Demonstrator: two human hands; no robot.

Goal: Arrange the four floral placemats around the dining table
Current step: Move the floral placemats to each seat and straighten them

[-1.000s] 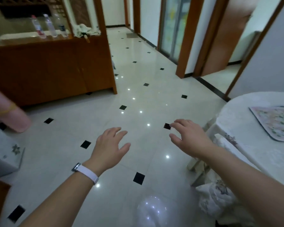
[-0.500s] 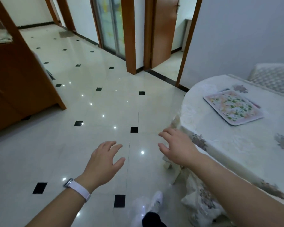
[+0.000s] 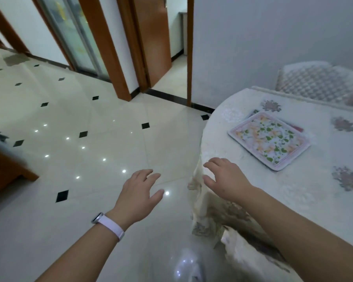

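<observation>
A stack of floral placemats (image 3: pixel 269 140) with pink borders lies on the round dining table (image 3: pixel 306 192), which wears a white cloth with flower motifs. Edges of lower mats peek out beneath the top one; their number is unclear. My right hand (image 3: pixel 225 179) hovers over the table's left edge, fingers spread, holding nothing, a short way left of the stack. Over the floor left of the table, my left hand (image 3: pixel 140 193) is spread and empty, with a white band on its wrist.
A chair with a quilted cover (image 3: pixel 320 81) stands behind the table by the grey wall. The tablecloth hangs down to the tiled floor (image 3: pixel 69 159). Wooden door frames (image 3: pixel 108 47) line the back. A wooden cabinet corner (image 3: pixel 6 171) sits at left.
The view has swung right, bringing the table and the placemat stack closer and more central. My right hand has moved from above the floor to above the table's edge. Both hands remain empty.
</observation>
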